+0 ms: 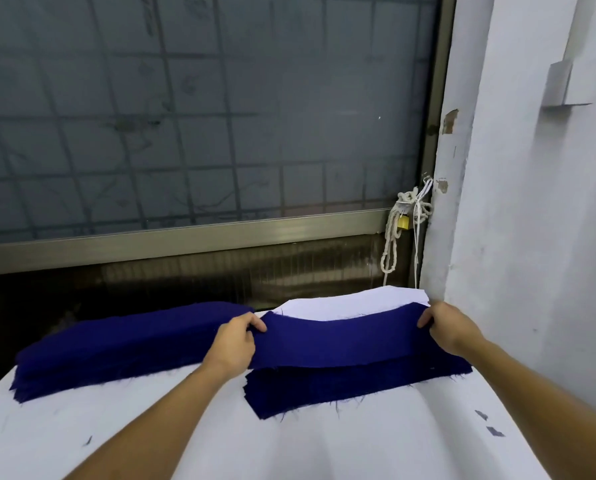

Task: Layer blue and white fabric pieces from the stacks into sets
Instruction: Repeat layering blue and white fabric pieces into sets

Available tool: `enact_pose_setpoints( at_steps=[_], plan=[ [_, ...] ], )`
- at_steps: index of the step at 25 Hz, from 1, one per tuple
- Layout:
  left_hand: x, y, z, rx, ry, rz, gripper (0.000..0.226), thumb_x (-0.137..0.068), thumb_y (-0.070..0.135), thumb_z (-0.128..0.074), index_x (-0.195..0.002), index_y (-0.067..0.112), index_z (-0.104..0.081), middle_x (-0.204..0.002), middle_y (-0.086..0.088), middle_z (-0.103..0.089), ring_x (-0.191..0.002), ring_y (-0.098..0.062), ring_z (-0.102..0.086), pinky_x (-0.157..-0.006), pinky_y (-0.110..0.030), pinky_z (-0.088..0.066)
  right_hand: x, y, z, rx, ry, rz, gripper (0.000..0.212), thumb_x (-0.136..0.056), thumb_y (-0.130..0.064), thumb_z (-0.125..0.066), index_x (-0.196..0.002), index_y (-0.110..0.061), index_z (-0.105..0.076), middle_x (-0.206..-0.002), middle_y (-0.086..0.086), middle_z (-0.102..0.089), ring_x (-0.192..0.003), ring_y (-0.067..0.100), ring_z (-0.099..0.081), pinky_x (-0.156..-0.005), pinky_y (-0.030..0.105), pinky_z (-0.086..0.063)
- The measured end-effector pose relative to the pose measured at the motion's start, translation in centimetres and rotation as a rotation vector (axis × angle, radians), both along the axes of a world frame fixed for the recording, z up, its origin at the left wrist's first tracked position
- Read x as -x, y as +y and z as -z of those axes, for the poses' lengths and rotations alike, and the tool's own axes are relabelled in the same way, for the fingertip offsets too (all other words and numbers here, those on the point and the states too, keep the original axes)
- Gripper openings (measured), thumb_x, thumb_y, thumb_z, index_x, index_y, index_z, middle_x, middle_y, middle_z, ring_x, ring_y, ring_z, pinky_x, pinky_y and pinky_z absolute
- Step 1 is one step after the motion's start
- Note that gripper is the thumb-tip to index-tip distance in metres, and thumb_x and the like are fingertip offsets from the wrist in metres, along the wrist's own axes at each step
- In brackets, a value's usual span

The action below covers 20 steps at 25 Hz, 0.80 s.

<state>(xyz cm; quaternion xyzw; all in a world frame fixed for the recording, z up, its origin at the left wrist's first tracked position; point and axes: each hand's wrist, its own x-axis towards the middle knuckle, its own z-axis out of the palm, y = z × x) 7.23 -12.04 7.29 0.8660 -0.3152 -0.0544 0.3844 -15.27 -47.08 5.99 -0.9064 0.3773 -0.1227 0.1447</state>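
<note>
I hold a long blue fabric piece (341, 337) stretched between both hands, lifted a little above the table. My left hand (234, 341) pinches its left end, and my right hand (452, 327) pinches its right end. A white fabric piece (352, 303) lies just behind it, partly covered. Under the held piece lies a layered blue pile (341, 386) with frayed edges. A thick stack of blue pieces (116, 344) sits to the left.
The white table (289, 441) carries small blue scraps (494, 431) near its right edge. A barred window with a metal frame (185, 237) stands behind, and a knotted rope with a yellow padlock (404, 223) hangs beside the white wall (532, 237).
</note>
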Motion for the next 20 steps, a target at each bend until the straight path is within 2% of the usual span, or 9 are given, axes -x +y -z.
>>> enact_pose_setpoints(
  at_steps=[1,4,7,12,15,17,20],
  plan=[
    [-0.1,-1.2,0.6,-0.013,0.013,0.003,0.038,-0.104,-0.003,-0.038,-0.101,0.024,-0.065,-0.114,-0.002,-0.063,-0.091,-0.014,-0.065,-0.066,-0.023,-0.056,-0.2,-1.0,0.2,0.017,0.016,0.014,0.033,-0.097,0.003,-0.045,-0.1,-0.022,-0.066,-0.12,0.003,-0.063,-0.109,0.021,-0.058,-0.096,0.03,-0.05],
    [-0.4,-3.8,2.4,-0.102,0.067,-0.003,0.037,-0.102,-0.006,-0.041,-0.099,0.023,-0.064,-0.119,-0.005,-0.061,-0.101,-0.017,-0.063,-0.074,-0.029,-0.059,-0.3,-3.7,0.8,0.046,0.081,0.056,0.028,-0.099,-0.002,-0.048,-0.103,-0.021,-0.068,-0.119,0.004,-0.062,-0.106,0.021,-0.059,-0.095,0.03,-0.051],
    [-0.7,-4.7,3.8,-0.218,0.143,-0.011,0.036,-0.101,-0.006,-0.038,-0.098,0.021,-0.063,-0.12,-0.01,-0.062,-0.107,-0.024,-0.064,-0.07,-0.036,-0.063,-0.1,-5.3,1.8,0.045,0.14,0.065,0.026,-0.099,-0.005,-0.049,-0.101,-0.021,-0.069,-0.116,0.003,-0.062,-0.1,0.019,-0.058,-0.093,0.027,-0.052],
    [-0.9,-4.9,5.0,-0.349,0.213,0.074,0.036,-0.097,-0.009,-0.034,-0.099,0.018,-0.059,-0.115,-0.014,-0.063,-0.091,-0.026,-0.062,-0.067,-0.04,-0.063,0.5,-5.7,4.5,0.101,0.25,0.036,0.02,-0.096,-0.008,-0.051,-0.099,-0.027,-0.056,-0.115,-0.001,-0.061,-0.099,0.016,-0.057,-0.084,0.023,-0.048],
    [-0.9,-5.0,4.9,-0.394,0.227,0.092,0.037,-0.093,-0.012,-0.036,-0.1,0.018,-0.056,-0.111,-0.008,-0.058,-0.086,-0.029,-0.06,-0.064,-0.037,-0.062,0.7,-5.5,5.1,0.179,0.278,0.025,0.018,-0.095,-0.009,-0.049,-0.099,-0.026,-0.05,-0.117,-0.001,-0.058,-0.102,0.017,-0.055,-0.087,0.027,-0.049],
    [-0.7,-4.9,4.9,-0.385,0.249,0.084,0.04,-0.09,-0.016,-0.035,-0.1,0.017,-0.054,-0.109,-0.008,-0.055,-0.076,-0.027,-0.057,-0.064,-0.037,-0.06,0.6,-5.2,5.4,0.226,0.295,0.008,0.014,-0.097,-0.012,-0.047,-0.099,-0.025,-0.045,-0.119,0.0,-0.055,-0.107,0.018,-0.052,-0.088,0.028,-0.049],
    [-0.5,-4.8,4.6,-0.357,0.273,0.069,0.04,-0.091,-0.016,-0.032,-0.1,0.017,-0.054,-0.119,-0.012,-0.054,-0.078,-0.027,-0.057,-0.058,-0.032,-0.058,0.5,-5.0,5.8,0.265,0.3,-0.005,0.011,-0.1,-0.014,-0.044,-0.1,-0.025,-0.041,-0.12,0.0,-0.052,-0.112,0.018,-0.048,-0.087,0.029,-0.048]
  ],
)
